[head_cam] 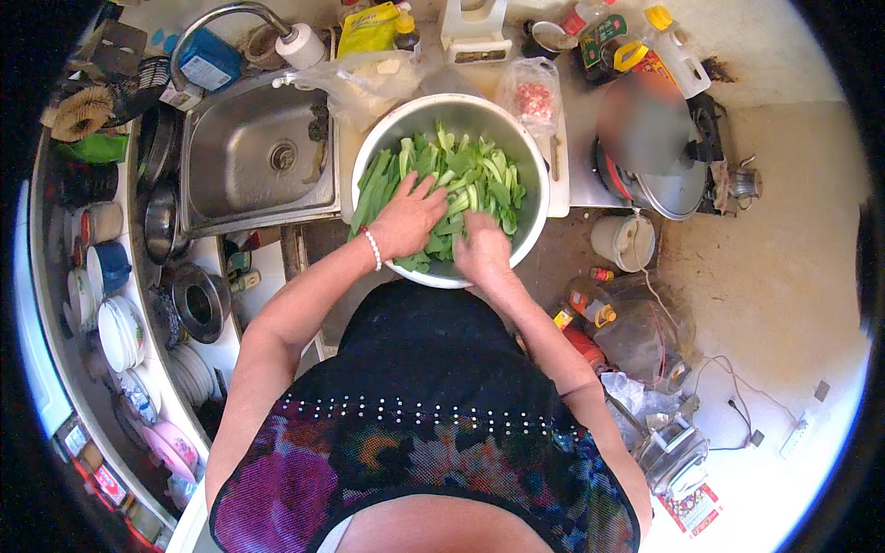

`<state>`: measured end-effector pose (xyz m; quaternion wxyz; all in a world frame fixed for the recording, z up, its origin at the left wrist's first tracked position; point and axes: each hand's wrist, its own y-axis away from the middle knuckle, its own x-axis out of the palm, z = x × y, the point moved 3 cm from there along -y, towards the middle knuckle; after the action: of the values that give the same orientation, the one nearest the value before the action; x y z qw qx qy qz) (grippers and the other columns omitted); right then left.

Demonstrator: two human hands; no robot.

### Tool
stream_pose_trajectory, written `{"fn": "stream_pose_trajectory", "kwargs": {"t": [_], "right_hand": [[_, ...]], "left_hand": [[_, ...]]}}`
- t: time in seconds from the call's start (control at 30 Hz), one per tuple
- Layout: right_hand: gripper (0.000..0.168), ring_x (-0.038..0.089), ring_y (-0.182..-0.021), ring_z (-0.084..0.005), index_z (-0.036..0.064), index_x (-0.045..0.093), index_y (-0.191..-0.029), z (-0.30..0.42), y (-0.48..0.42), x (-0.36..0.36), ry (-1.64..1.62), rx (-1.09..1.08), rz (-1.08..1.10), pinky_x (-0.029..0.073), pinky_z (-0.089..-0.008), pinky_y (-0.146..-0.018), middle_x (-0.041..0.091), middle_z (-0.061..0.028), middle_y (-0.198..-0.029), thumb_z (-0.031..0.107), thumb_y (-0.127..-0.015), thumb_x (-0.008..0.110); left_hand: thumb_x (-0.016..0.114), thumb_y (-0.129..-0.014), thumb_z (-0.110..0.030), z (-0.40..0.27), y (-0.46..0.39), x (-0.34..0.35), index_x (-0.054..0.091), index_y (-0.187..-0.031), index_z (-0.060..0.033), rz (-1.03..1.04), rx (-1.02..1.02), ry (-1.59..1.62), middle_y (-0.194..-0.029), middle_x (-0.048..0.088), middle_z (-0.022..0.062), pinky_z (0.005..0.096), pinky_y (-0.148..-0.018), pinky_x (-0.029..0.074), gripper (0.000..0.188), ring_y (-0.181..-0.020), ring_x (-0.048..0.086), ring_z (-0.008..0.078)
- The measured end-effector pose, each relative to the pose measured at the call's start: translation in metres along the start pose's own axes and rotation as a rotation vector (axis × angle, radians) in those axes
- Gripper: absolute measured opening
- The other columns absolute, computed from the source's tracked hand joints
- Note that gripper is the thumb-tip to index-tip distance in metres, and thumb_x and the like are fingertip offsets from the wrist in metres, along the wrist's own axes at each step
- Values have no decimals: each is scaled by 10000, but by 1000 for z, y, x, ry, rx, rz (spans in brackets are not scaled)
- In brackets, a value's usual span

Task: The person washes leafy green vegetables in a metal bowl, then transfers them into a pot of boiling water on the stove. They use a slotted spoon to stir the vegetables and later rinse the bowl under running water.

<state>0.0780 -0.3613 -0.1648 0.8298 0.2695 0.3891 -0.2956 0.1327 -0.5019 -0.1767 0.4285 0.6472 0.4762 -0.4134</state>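
Note:
A large metal basin (532,228) with a pale rim holds leafy greens (477,169) and stands at the counter's edge in front of me. My left hand (411,216), with a white bead bracelet at the wrist, lies spread palm down on the greens at the left. Over the near right part of the basin, my right hand (484,247) is blurred, its fingers bent down at the leaves; whether they grip any is hidden. Behind the basin, a clear plastic bag (534,100) of chopped pinkish meat rests on a white cutting board (559,166).
A steel sink (242,152) with a curved faucet (231,10) is at the left. A lidded pan (674,186) sits on the stove at the right, near several bottles. Below it stands a white bucket (615,242). Shelves with bowls and plates (121,335) line the left side.

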Motion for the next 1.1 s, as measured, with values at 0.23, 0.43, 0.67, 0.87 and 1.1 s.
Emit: {"fn": "stream_pose_trajectory", "kwargs": {"t": [0.23, 0.43, 0.67, 0.87, 1.1], "right_hand": [[1020, 245, -1264, -470, 39, 221, -1367, -26, -49, 3, 92, 275, -123, 305, -581, -959, 188, -323, -1375, 347, -587, 803], [1159, 148, -1312, -464, 71, 128, -1412, -11, -59, 26, 119, 413, -52, 263, -626, -965, 76, -321, -1417, 375, -534, 821], [1159, 158, -1305, -472, 96, 93, -1426, -10, -58, 27, 193, 367, -31, 263, -623, -970, 68, -320, -1421, 307, -536, 804], [1089, 267, -1256, -470, 98, 141, -1413, -20, -60, 18, 305, 213, 0, 340, -531, -975, 133, -323, -1396, 190, -541, 786], [1063, 316, -1228, -463, 118, 178, -1411, -31, -71, 11, 293, 69, -32, 411, -508, -928, 183, -316, -1383, 135, -542, 790]], "left_hand": [[635, -648, -126, 6, 20, -14, 536, -1137, 19, -96, -212, 47, -1289, 440, 159, 520, -1073, 159, 519, -1278, 312, 338], [623, -634, -77, 6, 18, -10, 537, -1154, -23, -85, -231, 22, -1269, 453, 138, 537, -1066, 175, 529, -1270, 330, 333], [610, -667, -81, 5, 19, -11, 593, -1089, -79, -107, -176, 21, -1259, 455, 155, 562, -1050, 155, 422, -1264, 321, 349], [573, -715, -96, 4, 17, -7, 629, -1008, -29, 1, -180, -33, -1291, 440, 154, 577, -1052, 152, 307, -1281, 302, 354], [503, -791, -107, -4, 14, -10, 625, -1007, -11, -41, -57, -48, -1306, 447, 103, 600, -1060, 139, 266, -1304, 302, 329]]}}
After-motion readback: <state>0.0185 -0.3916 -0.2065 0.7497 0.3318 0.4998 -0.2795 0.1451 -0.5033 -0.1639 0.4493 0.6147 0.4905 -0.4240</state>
